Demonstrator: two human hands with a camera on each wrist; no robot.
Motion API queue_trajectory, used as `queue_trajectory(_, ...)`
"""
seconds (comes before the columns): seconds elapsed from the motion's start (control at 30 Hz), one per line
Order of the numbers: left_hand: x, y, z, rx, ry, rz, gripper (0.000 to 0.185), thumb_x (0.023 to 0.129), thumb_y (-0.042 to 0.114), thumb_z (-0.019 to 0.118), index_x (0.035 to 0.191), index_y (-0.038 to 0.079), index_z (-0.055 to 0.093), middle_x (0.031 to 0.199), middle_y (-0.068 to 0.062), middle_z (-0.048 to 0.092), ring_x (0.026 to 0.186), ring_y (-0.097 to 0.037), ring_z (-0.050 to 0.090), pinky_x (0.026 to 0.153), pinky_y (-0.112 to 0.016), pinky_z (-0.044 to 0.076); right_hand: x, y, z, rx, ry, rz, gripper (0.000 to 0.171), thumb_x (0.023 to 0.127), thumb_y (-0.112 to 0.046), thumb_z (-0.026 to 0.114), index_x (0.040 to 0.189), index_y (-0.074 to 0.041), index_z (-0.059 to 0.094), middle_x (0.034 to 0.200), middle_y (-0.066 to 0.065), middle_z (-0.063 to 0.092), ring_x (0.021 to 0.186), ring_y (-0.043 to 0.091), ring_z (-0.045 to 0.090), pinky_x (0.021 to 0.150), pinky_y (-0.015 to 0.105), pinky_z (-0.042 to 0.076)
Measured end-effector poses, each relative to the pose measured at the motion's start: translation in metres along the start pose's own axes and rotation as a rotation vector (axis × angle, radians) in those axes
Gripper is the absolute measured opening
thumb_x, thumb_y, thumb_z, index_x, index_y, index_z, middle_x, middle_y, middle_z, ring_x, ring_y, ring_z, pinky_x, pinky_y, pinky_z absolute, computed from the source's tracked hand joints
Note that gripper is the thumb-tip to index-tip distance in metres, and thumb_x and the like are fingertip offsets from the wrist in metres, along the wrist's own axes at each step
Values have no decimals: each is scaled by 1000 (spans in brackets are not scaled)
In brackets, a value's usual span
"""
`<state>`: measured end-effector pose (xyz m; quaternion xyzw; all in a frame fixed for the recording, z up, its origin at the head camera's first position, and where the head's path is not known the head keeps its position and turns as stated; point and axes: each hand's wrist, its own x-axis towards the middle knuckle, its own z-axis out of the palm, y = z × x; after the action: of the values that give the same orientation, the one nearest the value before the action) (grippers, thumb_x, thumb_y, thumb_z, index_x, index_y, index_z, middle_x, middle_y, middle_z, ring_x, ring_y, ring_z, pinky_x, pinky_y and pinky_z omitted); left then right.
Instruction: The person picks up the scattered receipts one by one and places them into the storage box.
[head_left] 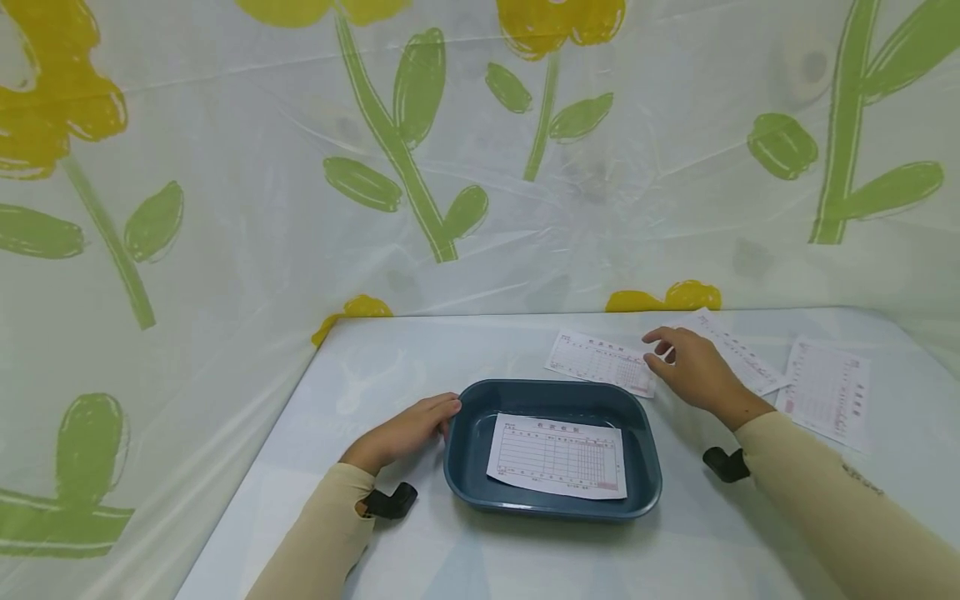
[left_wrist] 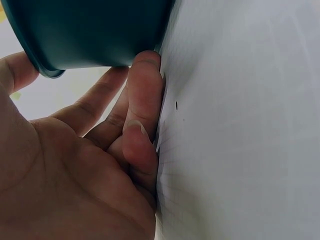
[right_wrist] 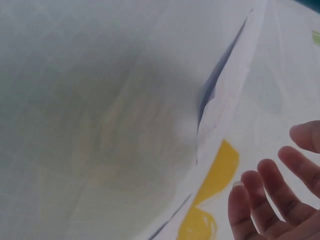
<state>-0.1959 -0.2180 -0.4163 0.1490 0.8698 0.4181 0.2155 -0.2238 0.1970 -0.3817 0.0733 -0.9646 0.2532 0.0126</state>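
Note:
A dark teal tray (head_left: 457, 467) stands on the table with one printed paper slip (head_left: 557, 457) lying flat inside. My left hand (head_left: 412, 429) rests against the tray's left side; in the left wrist view its fingers (left_wrist: 145, 95) touch the outer wall and one digit meets the rim. My right hand (head_left: 693, 367) hovers behind and right of the tray, loosely bent, holding nothing. Under and beside it lie a slip (head_left: 592, 360) on its left, another slip (head_left: 738, 354) partly hidden behind it, and a third slip (head_left: 825, 392) farther right.
The pale table (head_left: 375, 375) meets a hanging sheet (head_left: 247, 250) printed with flowers at the back and left. Black straps with mounts sit on both wrists. In the right wrist view, slip edges (right_wrist: 225, 85) lift slightly from the table.

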Motion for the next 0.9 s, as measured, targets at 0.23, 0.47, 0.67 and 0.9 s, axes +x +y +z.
queue_trajectory(0.23, 1, -2, -1, -10, -9, 14, 38, 108, 40, 31, 103, 11, 56, 87, -2, 52, 87, -18, 50, 79, -34, 40, 11, 6, 3, -21, -93, 53, 43, 97, -22, 65, 133, -1, 55, 115, 26, 61, 97, 35, 57, 81, 43, 56)
queue_trajectory(0.47, 1, 0, -1, -11, -12, 15, 38, 108, 40, 32, 103, 11, 56, 86, -1, 53, 86, -17, 51, 78, -32, 40, 22, 15, 7, -48, -184, 109, 50, 96, -25, 65, 136, 1, 52, 114, 28, 60, 92, 33, 58, 82, 43, 56)
queue_trajectory(0.67, 1, 1, -2, -14, -12, 23, 37, 108, 39, 33, 102, 9, 55, 87, -3, 52, 85, -18, 50, 77, -33, 40, 26, 22, 6, -55, -241, 123, 60, 94, -28, 69, 139, 4, 45, 106, 26, 62, 86, 29, 58, 78, 40, 55)
queue_trajectory(0.9, 0, -1, -1, -23, -11, 5, 37, 108, 39, 33, 101, 11, 56, 87, -2, 52, 87, -17, 50, 79, -33, 40, 28, 27, 9, -19, -309, 187, 77, 88, -40, 75, 144, -1, 39, 116, 29, 60, 95, 33, 56, 83, 46, 52)
